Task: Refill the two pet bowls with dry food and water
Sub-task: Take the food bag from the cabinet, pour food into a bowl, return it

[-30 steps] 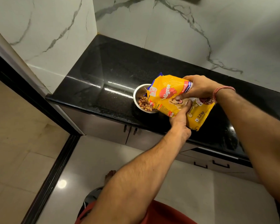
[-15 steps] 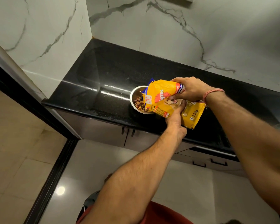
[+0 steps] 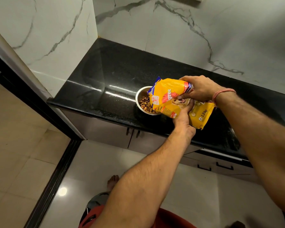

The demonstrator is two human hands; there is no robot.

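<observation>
A steel bowl (image 3: 140, 94) stands on the black counter (image 3: 108, 76), partly filled with brown dry food (image 3: 145, 105). A yellow pet-food bag (image 3: 168, 94) is tipped on its side, its open mouth over the bowl's right half. My right hand (image 3: 199, 88) grips the bag's upper edge from above. From below, my left hand (image 3: 183, 117) holds the bag's near side, thumb pressed on its front. The bowl's right part is hidden by the bag. Only one bowl is in view.
White marble walls close the counter at the left and back. Grey cabinet doors with black handles (image 3: 132, 132) sit under the counter. A dark door frame (image 3: 44, 178) runs along the tiled floor at the left. My bare foot (image 3: 113, 181) shows below.
The bag stays tipped over the bowl in both hands and the pile of food looks slightly larger. The camera has shifted a little; the hands keep their grip.
</observation>
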